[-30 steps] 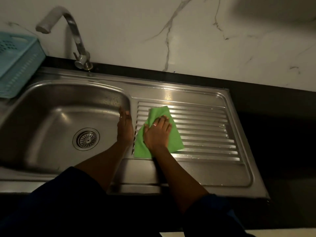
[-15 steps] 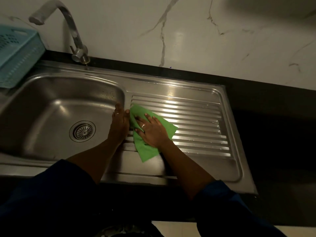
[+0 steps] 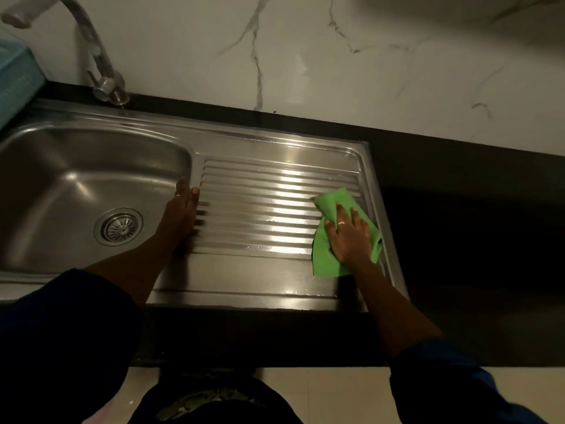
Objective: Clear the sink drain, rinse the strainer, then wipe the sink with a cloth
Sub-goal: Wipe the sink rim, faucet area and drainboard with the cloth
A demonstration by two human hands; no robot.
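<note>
Right hand flat on a green cloth, fingers spread, palm pressing it down on the far right end of the ribbed draining board, close to the right rim of the steel sink. Cloth is crumpled, part sticks out past the fingertips toward the wall, part below the wrist toward the front edge; one corner shows right of the hand. A ring shows on one finger of the right hand. Left hand open, holding nothing, resting on the ridge between basin and draining board, fingers pointing toward the wall, a ring on it too. Hands well apart, the width of the draining board between them. Strainer sits in the drain at the basin bottom, left of the left hand, not touched. Draining board shiny with wet streaks and light glare. Tap at the back left, spout curving out over the basin, blurred. Blue basket at the left edge, partly out of view. Dark tabletop around the sink, white marble wall behind. Dark blue sleeves on both arms, light floor below.
</note>
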